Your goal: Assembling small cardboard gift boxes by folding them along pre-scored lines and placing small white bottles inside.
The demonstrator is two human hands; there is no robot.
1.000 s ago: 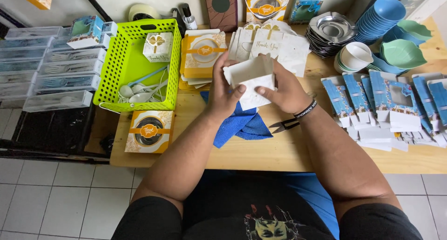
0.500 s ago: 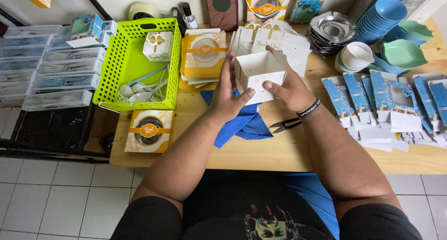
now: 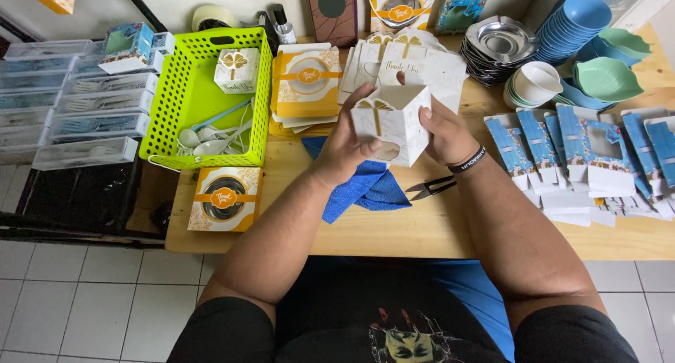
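Both hands grip a small white gift box [image 3: 394,120] with a gold bow print, held up above the middle of the wooden surface [image 3: 436,226]. The left hand [image 3: 344,148] wraps fingers round its left side, while the right hand [image 3: 443,131] clasps its right side. Beneath lies a blue cloth [image 3: 362,190], with small scissors [image 3: 430,187] just beside it, towards the near edge.

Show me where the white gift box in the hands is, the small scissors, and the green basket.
white gift box [image 3: 394,120], head view, on its front face beside the gold bow.
small scissors [image 3: 430,187], head view, on the dark blades.
green basket [image 3: 184,88], head view, on the bare floor of the basket.
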